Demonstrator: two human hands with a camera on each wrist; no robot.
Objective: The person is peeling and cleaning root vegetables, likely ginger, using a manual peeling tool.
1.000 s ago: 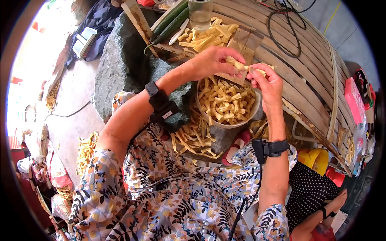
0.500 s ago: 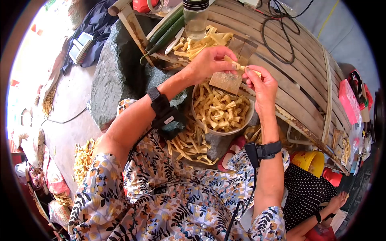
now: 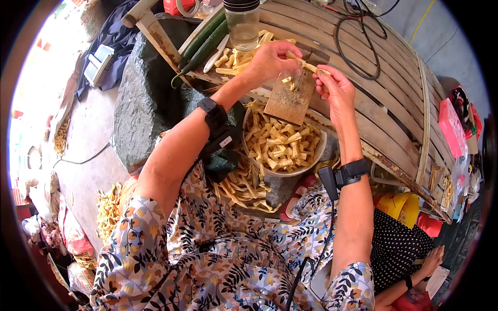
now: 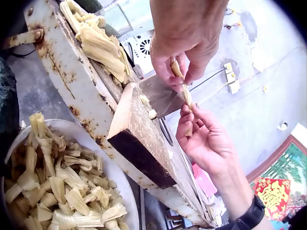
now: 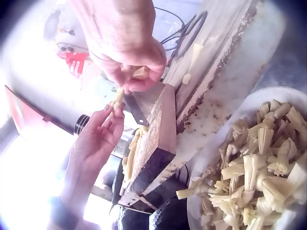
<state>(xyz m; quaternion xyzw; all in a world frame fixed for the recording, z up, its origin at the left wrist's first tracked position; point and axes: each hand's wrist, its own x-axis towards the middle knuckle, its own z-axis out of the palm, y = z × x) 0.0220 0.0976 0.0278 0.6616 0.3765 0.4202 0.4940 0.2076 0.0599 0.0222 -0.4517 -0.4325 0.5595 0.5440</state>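
Note:
Between both hands a pale yellow fibrous strip (image 3: 309, 68) is stretched above a wooden board. My left hand (image 3: 275, 59) pinches its left end between thumb and fingers. The other end is pinched by my right hand (image 3: 337, 90), whose thumb lies on top. In the left wrist view the strip (image 4: 186, 96) looks bunched in the middle. Small yellow scraps (image 3: 289, 83) lie on the worn board (image 3: 288, 103) below. A flat dark blade (image 4: 163, 95) rests on the board. Just under the board's near edge stands a white bowl (image 3: 322, 150) heaped with knotted yellow strips (image 3: 280, 142).
More strips (image 3: 236, 61) lie on the slatted wooden bench (image 3: 384, 98), near a jar (image 3: 243, 28) and cucumbers (image 3: 205, 44). A black cable (image 3: 358, 57) loops across the slats. Loose strips (image 3: 241, 184) lie under the bowl. Another person's hand (image 3: 433, 259) is at lower right.
The head view has shifted, so the bench scene sits lower and further left. The hands have drawn slightly apart along the strip, and more of the board and its scraps shows.

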